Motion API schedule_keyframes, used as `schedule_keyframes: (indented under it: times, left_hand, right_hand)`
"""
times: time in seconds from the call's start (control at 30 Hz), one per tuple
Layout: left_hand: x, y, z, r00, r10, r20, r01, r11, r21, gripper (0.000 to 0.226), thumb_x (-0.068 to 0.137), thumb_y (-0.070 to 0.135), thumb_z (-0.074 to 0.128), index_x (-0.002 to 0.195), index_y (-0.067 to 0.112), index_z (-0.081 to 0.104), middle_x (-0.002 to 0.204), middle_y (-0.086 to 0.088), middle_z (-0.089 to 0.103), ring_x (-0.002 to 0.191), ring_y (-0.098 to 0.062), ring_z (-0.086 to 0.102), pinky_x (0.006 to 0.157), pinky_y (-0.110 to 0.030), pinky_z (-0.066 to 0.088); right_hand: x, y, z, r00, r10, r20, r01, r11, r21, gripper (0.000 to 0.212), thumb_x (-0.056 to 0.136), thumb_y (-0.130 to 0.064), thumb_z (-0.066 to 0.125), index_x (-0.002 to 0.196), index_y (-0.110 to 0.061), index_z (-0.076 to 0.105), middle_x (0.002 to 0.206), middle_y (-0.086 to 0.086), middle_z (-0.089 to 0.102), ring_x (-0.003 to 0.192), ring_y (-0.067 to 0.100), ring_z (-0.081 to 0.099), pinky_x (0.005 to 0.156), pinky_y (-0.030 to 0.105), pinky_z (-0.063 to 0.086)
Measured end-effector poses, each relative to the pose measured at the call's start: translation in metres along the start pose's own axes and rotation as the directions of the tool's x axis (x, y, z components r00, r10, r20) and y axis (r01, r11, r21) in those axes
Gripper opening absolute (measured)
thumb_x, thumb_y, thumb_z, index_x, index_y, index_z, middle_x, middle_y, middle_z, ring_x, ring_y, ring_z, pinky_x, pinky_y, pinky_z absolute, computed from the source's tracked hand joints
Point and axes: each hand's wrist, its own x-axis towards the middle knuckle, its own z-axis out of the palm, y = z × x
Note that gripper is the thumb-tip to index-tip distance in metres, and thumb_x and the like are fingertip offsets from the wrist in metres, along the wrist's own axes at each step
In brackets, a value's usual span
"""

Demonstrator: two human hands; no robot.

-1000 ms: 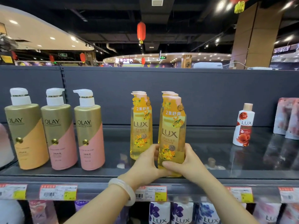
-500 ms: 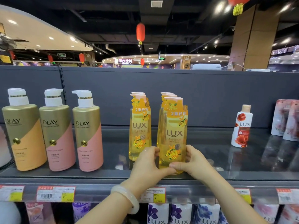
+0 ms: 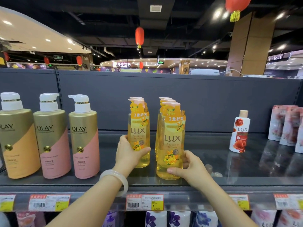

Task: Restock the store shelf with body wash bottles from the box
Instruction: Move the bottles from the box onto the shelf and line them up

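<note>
Two rows of yellow LUX body wash bottles stand upright on the dark shelf (image 3: 213, 161). My left hand (image 3: 129, 151), with a pale bangle on the wrist, grips the front bottle of the left row (image 3: 139, 128) around its lower half. My right hand (image 3: 188, 166) holds the base of the front bottle of the right row (image 3: 173, 138), thumb across its front. More yellow bottles stand behind each front one. No box is in view.
Three gold OLAY pump bottles (image 3: 83, 136) stand to the left. A small red-and-white LUX bottle (image 3: 239, 133) and pink refill pouches (image 3: 287, 126) sit to the right. Price tags (image 3: 145, 202) line the shelf edge; purple LUX packs fill the shelf below.
My left hand has left the right-row bottle and moved left onto the front bottle of the left row. My right hand stays on the right-row bottle.
</note>
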Motion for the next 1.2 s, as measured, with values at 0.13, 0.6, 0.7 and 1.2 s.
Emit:
schedule_keyframes:
  times: [0.13, 0.6, 0.7, 1.2]
  left_hand:
    - [0.0012, 0.0013, -0.0001, 0.999, 0.001, 0.038, -0.002, 1.000, 0.026, 0.071, 0.070, 0.034, 0.079, 0.125, 0.018, 0.037, 0.124, -0.002, 0.055, 0.113, -0.023, 0.055, 0.089, -0.038, 0.048]
    - [-0.0018, 0.0001, -0.0043, 0.997, 0.045, 0.059, -0.047, 0.998, 0.040, 0.067, 0.072, 0.033, 0.077, 0.124, 0.018, 0.038, 0.123, -0.002, 0.056, 0.112, -0.021, 0.056, 0.086, -0.035, 0.049]
    - [-0.0024, -0.0003, -0.0035, 0.997, 0.046, 0.057, -0.048, 0.998, 0.031, 0.068, 0.073, 0.033, 0.077, 0.125, 0.018, 0.038, 0.124, -0.002, 0.057, 0.112, -0.021, 0.056, 0.088, -0.037, 0.049]
    - [0.0021, -0.0010, -0.0051, 0.995, 0.036, 0.090, -0.043, 0.996, 0.078, 0.066, 0.074, 0.034, 0.076, 0.125, 0.018, 0.036, 0.124, -0.002, 0.055, 0.113, -0.021, 0.055, 0.086, -0.036, 0.050]
  right_hand:
    - [-0.0011, -0.0010, 0.0008, 1.000, -0.009, -0.008, 0.009, 1.000, -0.015, 0.050, 0.068, -0.030, 0.082, 0.107, -0.033, 0.051, 0.098, -0.020, 0.063, 0.091, -0.001, 0.060, 0.074, 0.015, 0.047]
    - [-0.0038, -0.0022, 0.0033, 1.000, 0.001, -0.019, -0.001, 1.000, -0.005, 0.051, 0.071, -0.029, 0.080, 0.113, -0.029, 0.051, 0.105, -0.014, 0.063, 0.094, 0.001, 0.059, 0.072, 0.012, 0.046]
    - [-0.0050, -0.0028, 0.0040, 1.000, 0.003, -0.017, -0.003, 1.000, 0.006, 0.051, 0.072, -0.028, 0.080, 0.114, -0.028, 0.051, 0.104, -0.015, 0.062, 0.092, -0.002, 0.058, 0.070, 0.010, 0.045]
    - [-0.0047, -0.0016, 0.0048, 1.000, -0.003, -0.018, 0.003, 1.000, -0.004, 0.050, 0.073, -0.030, 0.078, 0.113, -0.031, 0.048, 0.106, -0.014, 0.062, 0.094, 0.001, 0.059, 0.076, 0.015, 0.047]
